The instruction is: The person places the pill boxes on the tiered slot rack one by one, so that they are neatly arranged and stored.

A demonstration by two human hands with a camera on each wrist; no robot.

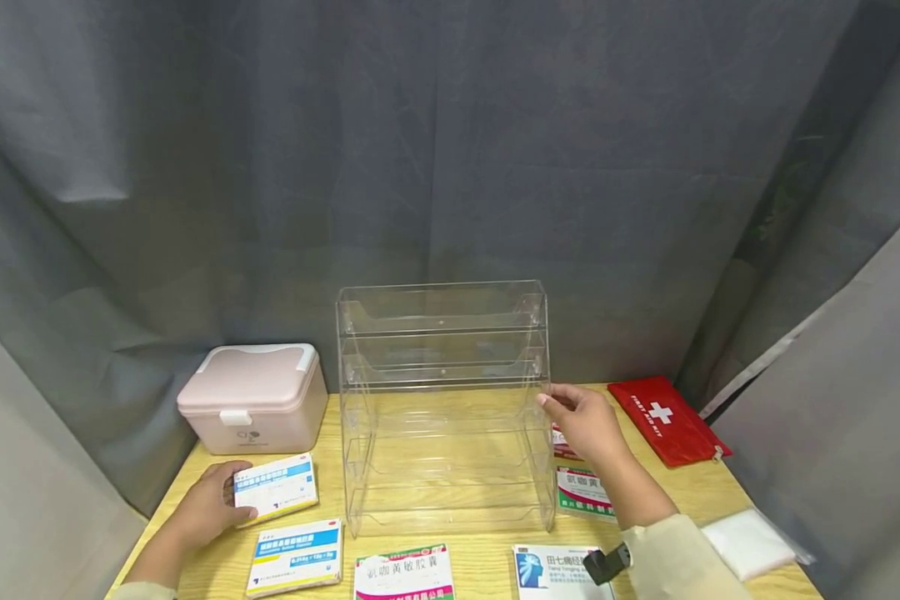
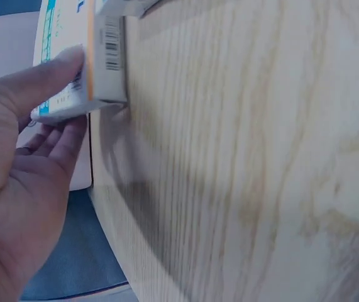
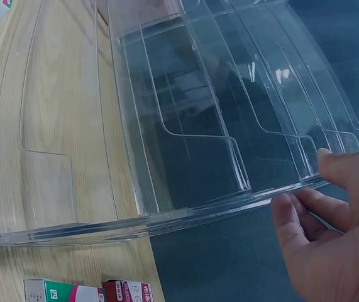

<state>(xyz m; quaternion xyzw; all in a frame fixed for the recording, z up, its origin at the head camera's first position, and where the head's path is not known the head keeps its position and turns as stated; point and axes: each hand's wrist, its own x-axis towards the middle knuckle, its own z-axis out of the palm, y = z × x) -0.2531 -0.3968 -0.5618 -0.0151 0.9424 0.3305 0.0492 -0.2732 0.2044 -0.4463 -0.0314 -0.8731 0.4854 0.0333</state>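
Observation:
My left hand (image 1: 204, 505) grips a white and blue medicine box (image 1: 276, 490) at the table's left side. In the left wrist view the thumb lies on the printed face of this box (image 2: 72, 88), with the fingers behind it. A clear plastic tiered rack (image 1: 450, 521) stands upright in the middle, its shelves bare. At the rack's right side, my right hand (image 1: 587, 423) pinches the side panel's edge. The right wrist view has the thumb and fingers of that hand (image 3: 336, 233) on either side of the clear panel (image 3: 185, 217).
A pink lidded case (image 1: 251, 396) sits back left. Medicine boxes lie in front: blue-white (image 1: 296, 558), green-white (image 1: 405, 575) and one with a head picture (image 1: 558, 571). Beside the rack is another green-white box (image 1: 583, 492). A red first aid pouch (image 1: 667, 421) and white packet (image 1: 750, 546) lie right.

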